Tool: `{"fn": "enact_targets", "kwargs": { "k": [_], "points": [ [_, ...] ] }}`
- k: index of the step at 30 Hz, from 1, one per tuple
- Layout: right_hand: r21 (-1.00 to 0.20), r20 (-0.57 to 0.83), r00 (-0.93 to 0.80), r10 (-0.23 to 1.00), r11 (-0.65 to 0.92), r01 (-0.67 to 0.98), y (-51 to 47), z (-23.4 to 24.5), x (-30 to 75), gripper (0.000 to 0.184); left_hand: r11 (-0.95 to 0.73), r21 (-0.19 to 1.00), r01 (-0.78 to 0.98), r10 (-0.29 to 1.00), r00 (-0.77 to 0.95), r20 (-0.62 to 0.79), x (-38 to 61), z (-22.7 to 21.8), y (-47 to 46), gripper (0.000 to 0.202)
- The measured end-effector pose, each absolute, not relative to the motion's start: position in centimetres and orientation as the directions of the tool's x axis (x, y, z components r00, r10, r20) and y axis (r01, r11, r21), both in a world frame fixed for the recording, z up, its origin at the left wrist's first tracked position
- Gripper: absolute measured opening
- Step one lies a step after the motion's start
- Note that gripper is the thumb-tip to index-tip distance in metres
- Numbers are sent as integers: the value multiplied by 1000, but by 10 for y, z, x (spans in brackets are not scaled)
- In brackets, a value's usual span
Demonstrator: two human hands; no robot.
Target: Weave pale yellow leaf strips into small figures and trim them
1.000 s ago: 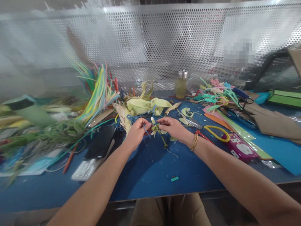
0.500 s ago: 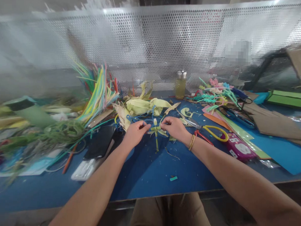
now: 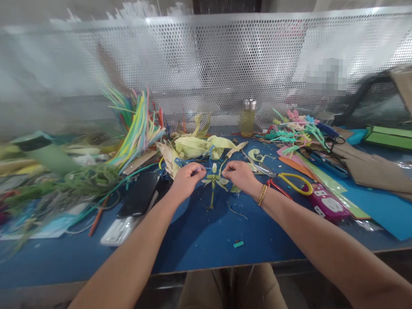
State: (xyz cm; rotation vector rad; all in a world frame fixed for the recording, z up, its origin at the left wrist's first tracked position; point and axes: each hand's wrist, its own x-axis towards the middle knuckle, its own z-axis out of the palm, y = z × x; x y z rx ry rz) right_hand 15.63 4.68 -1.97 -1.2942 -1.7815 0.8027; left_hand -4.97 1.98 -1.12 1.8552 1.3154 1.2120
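A small figure of green corn husk [image 3: 212,191] lies between my hands on the blue table, with a pale upper tip, leafy strips at the sides and a thin stalk below. My left hand [image 3: 187,177] is closed in a pinch on a thin blue string [image 3: 207,168] that runs to the figure's upper part. On the other side my right hand [image 3: 241,176], a gold bracelet on its wrist, is also pinched beside the figure. What its fingertips hold is too small to make out. Pale corn husks [image 3: 191,147] lie just beyond my hands.
Yellow-handled scissors [image 3: 294,182] and a purple case [image 3: 329,204] lie to the right, near coloured paper and cardboard [image 3: 377,169]. A black phone [image 3: 138,197], bundled coloured strips [image 3: 135,134] and tangled green fibre [image 3: 90,182] occupy the left. A bottle [image 3: 247,120] stands behind.
The blue string now shows stretched between my left hand and the figure. The figure's lower end has shifted slightly left. Both hands stay pinched at about the same place.
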Motion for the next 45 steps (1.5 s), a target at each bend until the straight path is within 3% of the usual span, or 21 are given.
{"fn": "enact_targets", "kwargs": {
  "k": [4, 6, 11, 18, 23, 25, 28, 31, 37, 41, 45],
  "points": [
    [-851, 205, -211, 956, 280, 444, 45, -20, 154, 8, -336, 932, 139, 922, 251, 295, -44, -7, 11, 17],
    [-843, 207, -219, 953, 288, 454, 44, -20, 154, 9, -308, 948, 82, 911, 314, 269, -41, -7, 9, 20],
    [-791, 260, -297, 919, 379, 481, 39, -13, 156, 12, -323, 900, 291, 942, 192, 276, -41, -6, 12, 28],
    [-436, 565, -429, 704, 697, 570, 24, 1, 150, 11, -284, 928, 240, 957, 130, 259, -35, -10, 15, 25],
    [-436, 644, -445, 622, 776, 455, 21, 1, 147, 5, -362, 831, 422, 932, 190, 309, -30, -11, 13, 16],
    [-406, 671, -437, 599, 790, 459, 22, 1, 149, 17, -373, 824, 427, 927, 204, 314, -30, -10, 12, 17],
    [-280, 687, -470, 554, 799, 532, 27, 0, 153, 28, -363, 845, 393, 930, 216, 299, -32, -9, 12, 19],
    [-199, 671, -519, 530, 802, 563, 29, 1, 156, 13, -343, 866, 364, 935, 219, 279, -33, -10, 12, 19],
    [-221, 647, -520, 558, 790, 572, 25, 6, 156, 12, -285, 915, 286, 955, 165, 246, -35, -13, 15, 20],
    [-177, 646, -542, 537, 796, 578, 26, 5, 156, 20, -271, 925, 265, 954, 203, 221, -35, -13, 15, 18],
    [-150, 627, -563, 538, 793, 591, 28, 2, 155, 14, -256, 939, 230, 957, 195, 213, -34, -13, 15, 20]
  ]
}}
